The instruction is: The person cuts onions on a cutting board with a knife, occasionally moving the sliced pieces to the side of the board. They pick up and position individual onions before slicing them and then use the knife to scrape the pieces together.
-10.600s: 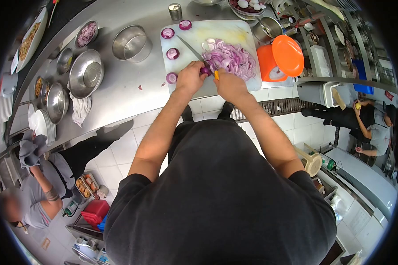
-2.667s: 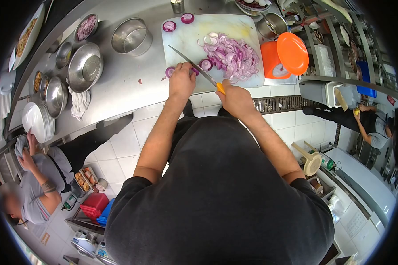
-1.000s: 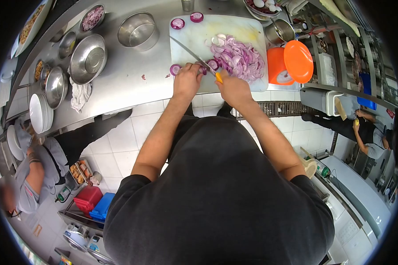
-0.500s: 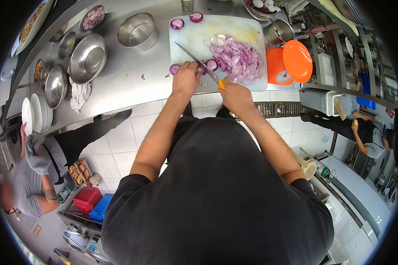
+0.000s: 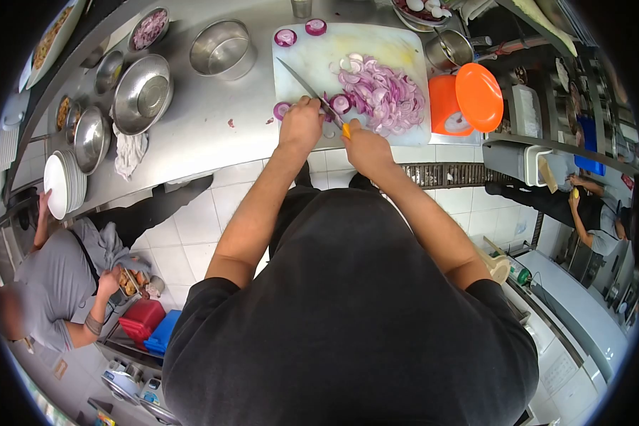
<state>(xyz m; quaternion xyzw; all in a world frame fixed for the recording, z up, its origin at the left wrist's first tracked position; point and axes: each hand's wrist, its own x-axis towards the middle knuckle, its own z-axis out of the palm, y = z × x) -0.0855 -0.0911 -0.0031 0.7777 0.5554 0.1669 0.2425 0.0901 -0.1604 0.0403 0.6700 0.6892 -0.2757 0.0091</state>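
My right hand [image 5: 368, 148] is wrapped round the yellow handle of a kitchen knife [image 5: 302, 82], whose blade points to the upper left over the white cutting board [image 5: 305, 53]. At the board's near edge, my left hand [image 5: 300, 125] has its fingers curled against the blade, over a piece of red onion they mostly hide. A cut red onion half [image 5: 340, 104] lies just right of the blade, and another onion piece [image 5: 282, 110] is left of my left hand. A pile of sliced red onion [image 5: 387, 96] covers the right of the board. Two onion halves [image 5: 285, 37] sit at its far left corner.
Left of the board stand a steel pot [image 5: 222, 53] and several steel bowls [image 5: 143, 94]. An orange container [image 5: 449, 106] with an orange lid [image 5: 479, 97] is to the right. A co-worker [image 5: 57, 277] touches stacked plates [image 5: 58, 186] at left; another person [image 5: 589, 213] stands far right.
My right hand has drawn the knife slightly left and toward me. My left hand stays nearly in place. The co-worker at left has leaned in and lowered the cloth from the plates.
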